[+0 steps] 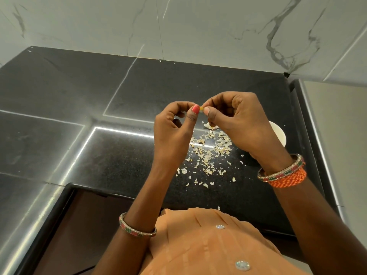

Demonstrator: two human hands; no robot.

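Note:
Both hands are raised above a black granite counter (119, 165). My left hand (174, 132) and my right hand (238, 124) meet fingertip to fingertip and pinch one tiny pale yellow piece (201, 109), likely a garlic clove, between thumbs and forefingers. The piece is mostly hidden by the fingers. Below the hands lies a scatter of several thin whitish peel flakes (208, 155) on the counter.
A white bowl (279, 133) stands on the counter at the right, half hidden behind my right wrist. A marble-patterned wall (198, 26) rises at the back. The counter's front edge (65, 195) steps in at lower left, and its right edge (309, 135) borders a pale surface.

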